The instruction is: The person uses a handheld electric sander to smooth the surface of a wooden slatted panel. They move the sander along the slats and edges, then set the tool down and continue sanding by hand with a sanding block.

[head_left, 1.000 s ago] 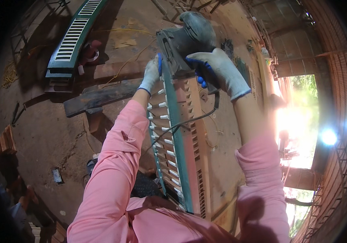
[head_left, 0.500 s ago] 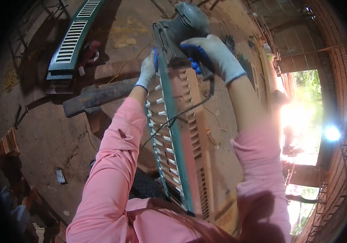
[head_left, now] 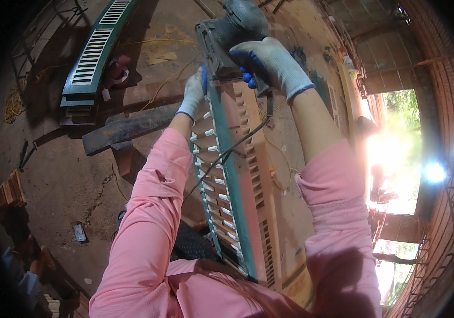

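My right hand (head_left: 272,64), in a white and blue work glove, is wrapped round the handle of a dark power sander (head_left: 226,45). The sander sits at the far end of a louvered shutter panel (head_left: 231,172), which stands on its long edge with its green-painted frame side upward and white slat ends along its left. My left hand (head_left: 196,94), gloved alike, is closed over the panel's far left edge, just beside the sander. From the handle a black cord (head_left: 248,139) trails back across the panel towards my left forearm.
Unpainted brown louvered panels (head_left: 265,212) lie against the right side. Dark planks (head_left: 131,127) rest to the left. Finished green panels with white slats (head_left: 90,58) are stacked at far left. A yellow cord (head_left: 158,41) crosses the floor. Bright openings (head_left: 399,148) stand at right.
The sander and my right hand have shifted slightly left and away from me. My left hand stays at the same edge, and the black cord has swung a little.
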A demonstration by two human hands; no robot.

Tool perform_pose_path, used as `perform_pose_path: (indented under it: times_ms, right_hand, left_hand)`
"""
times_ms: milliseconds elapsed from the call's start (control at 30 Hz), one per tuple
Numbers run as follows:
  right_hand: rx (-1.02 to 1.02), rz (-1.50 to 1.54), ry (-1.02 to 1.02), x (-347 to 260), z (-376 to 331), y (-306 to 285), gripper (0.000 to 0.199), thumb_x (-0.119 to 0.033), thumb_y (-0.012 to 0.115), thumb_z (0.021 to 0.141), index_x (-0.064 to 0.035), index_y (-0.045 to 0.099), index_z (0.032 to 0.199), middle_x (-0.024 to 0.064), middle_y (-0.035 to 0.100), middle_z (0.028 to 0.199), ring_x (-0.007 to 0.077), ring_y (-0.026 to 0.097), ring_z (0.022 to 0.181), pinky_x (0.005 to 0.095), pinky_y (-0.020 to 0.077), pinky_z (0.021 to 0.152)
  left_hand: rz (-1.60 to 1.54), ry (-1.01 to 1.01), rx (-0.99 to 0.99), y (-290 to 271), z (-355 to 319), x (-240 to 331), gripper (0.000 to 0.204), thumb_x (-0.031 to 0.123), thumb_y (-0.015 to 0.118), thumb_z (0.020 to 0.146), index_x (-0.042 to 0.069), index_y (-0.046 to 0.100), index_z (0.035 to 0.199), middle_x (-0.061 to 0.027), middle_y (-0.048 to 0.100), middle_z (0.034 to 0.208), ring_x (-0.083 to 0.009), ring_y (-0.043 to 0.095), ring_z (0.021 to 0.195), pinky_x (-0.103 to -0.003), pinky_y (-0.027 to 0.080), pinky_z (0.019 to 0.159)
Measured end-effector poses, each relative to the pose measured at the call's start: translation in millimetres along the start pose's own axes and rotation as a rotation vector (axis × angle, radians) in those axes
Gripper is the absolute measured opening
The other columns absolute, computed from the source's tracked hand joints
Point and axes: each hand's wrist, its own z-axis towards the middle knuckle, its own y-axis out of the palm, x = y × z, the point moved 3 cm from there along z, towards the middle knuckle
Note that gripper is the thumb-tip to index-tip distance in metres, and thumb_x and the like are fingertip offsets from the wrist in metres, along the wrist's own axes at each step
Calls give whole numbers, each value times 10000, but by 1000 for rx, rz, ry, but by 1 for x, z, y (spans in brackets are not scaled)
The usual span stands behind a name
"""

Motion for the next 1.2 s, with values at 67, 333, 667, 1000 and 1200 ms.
perform_pose_path:
  times_ms: [67,333,667,1000,1200]
  right_hand:
    - [-21,-26,38,14,-6,-3,282,-216,777,901,33,775,1032,93,648,721,175,619,552,301,527,475]
    - [-53,-67,-40,-7,18,-6,272,-233,776,903,13,792,1018,102,684,782,174,625,593,306,520,517]
    - [-63,-6,21,6,16,-14,290,-237,779,918,14,781,1064,113,670,797,184,616,587,303,519,497]
    - [-73,47,-78,-2,27,-3,274,-230,757,878,28,693,811,97,641,693,174,611,536,344,511,470]
    - [-140,37,-45,3,5,-8,295,-251,796,900,29,726,960,96,652,741,175,622,594,313,508,483]
  left_hand:
    - [-66,-47,-70,5,-11,-8,748,621,342,1080,-9,738,1150,-262,747,1057,-424,698,1068,-481,498,953]
    - [-17,31,10,8,8,-18,768,636,329,1080,-11,738,1139,-278,738,1083,-433,692,1086,-495,493,962]
    - [36,1,-39,17,-1,-23,726,591,309,1102,-5,707,1216,-303,703,1179,-465,649,1162,-505,475,1000]
    - [-20,-45,-4,-7,-8,1,744,623,395,1078,-39,716,1182,-281,735,1105,-412,690,1080,-473,491,954]
    - [-46,-74,17,-9,-4,4,761,638,400,1069,-49,715,1163,-287,734,1099,-436,685,1085,-486,491,948]
